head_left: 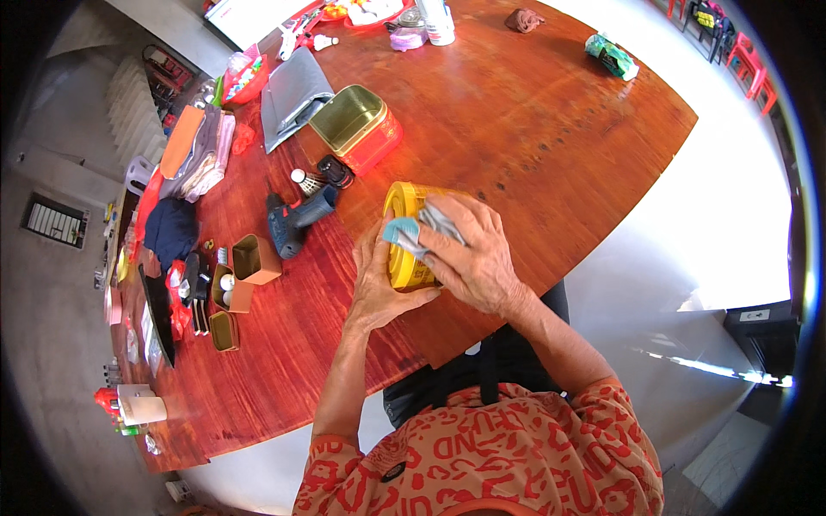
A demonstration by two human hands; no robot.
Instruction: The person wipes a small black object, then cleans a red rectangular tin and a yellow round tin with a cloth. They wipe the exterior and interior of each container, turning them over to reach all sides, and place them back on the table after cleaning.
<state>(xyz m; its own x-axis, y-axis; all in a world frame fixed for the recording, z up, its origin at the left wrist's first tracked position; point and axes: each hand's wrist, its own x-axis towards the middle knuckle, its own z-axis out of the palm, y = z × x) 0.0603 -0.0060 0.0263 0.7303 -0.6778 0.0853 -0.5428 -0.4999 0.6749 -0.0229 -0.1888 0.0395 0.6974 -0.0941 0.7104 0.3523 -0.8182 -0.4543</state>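
Note:
A round yellow tub [402, 273] is tipped on its side above the near part of the wooden table, its yellow lid or base end facing left. My left hand [375, 288] grips it from the left and below, with the thumb along its lower side. My right hand [482, 258] is closed on a grey and light-blue cloth [402, 231], pressed against the tub. Much of the tub's wall is hidden behind this hand. Just left of the tub lie a blue cordless drill [288, 228] and a shuttlecock [305, 180].
An open red tin with a gold inside [372, 148] stands beyond the tub. Behind it lies a grey plastic pouch [288, 95]. Brown open boxes [256, 260], folded cloths [202, 150] and a beige cup [144, 409] line the left. The table's edge [559, 285] curves along the right.

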